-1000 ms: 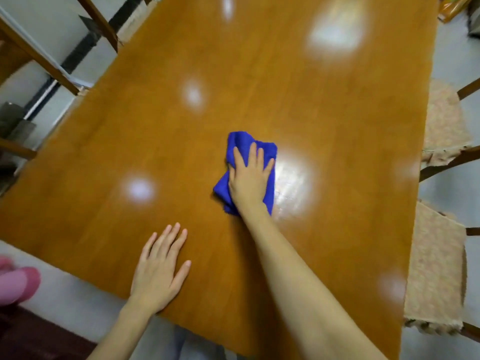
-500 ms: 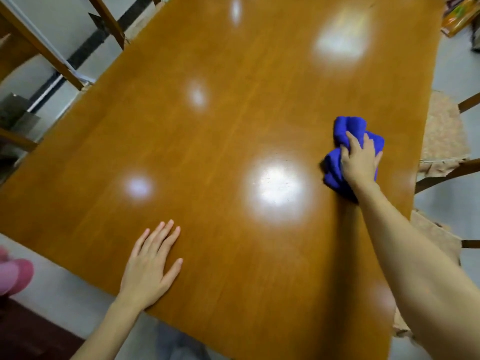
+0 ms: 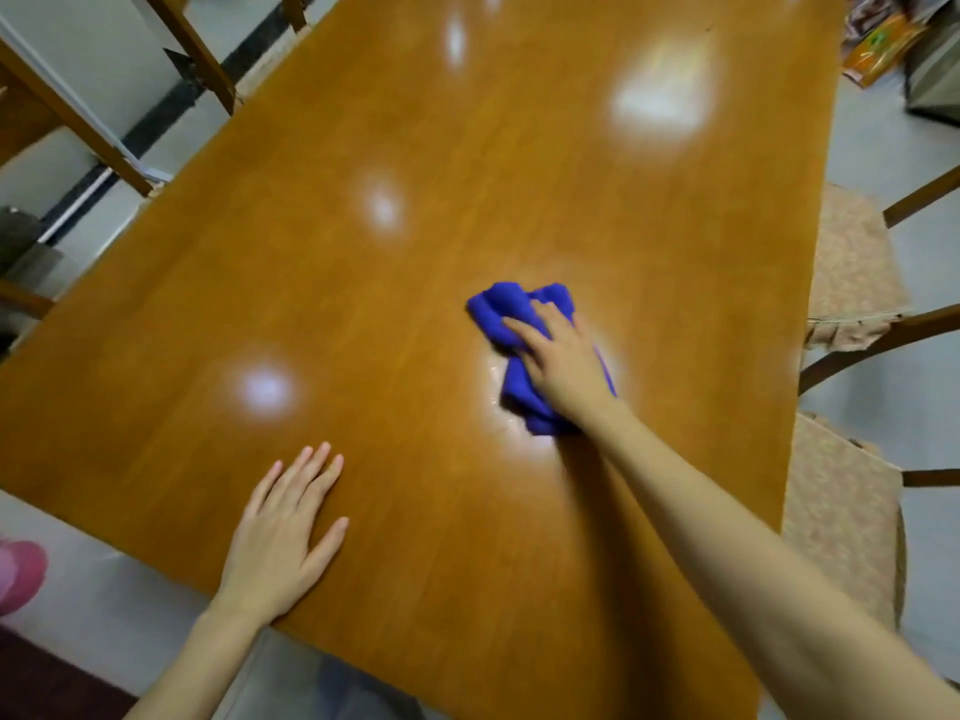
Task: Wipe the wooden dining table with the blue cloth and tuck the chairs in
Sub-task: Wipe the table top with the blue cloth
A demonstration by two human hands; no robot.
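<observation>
The glossy wooden dining table (image 3: pixel 519 200) fills most of the view. A crumpled blue cloth (image 3: pixel 498 309) lies on it right of centre. My right hand (image 3: pixel 563 363) presses down on the cloth with its fingers stretched over it. My left hand (image 3: pixel 283 532) rests flat on the table near the front edge, fingers straight. Two chairs with beige cushioned seats stand along the right side, the farther chair (image 3: pixel 852 262) and the nearer chair (image 3: pixel 841 522), both pulled out from the table.
Wooden chair frames (image 3: pixel 197 49) stand along the left side of the table. A pink object (image 3: pixel 18 574) lies on the grey floor at the lower left. Orange packaging (image 3: pixel 878 49) sits on the floor at the top right.
My right hand swept the cloth from the table's middle to the right edge, then back left towards the middle. My left hand stayed flat near the front edge.
</observation>
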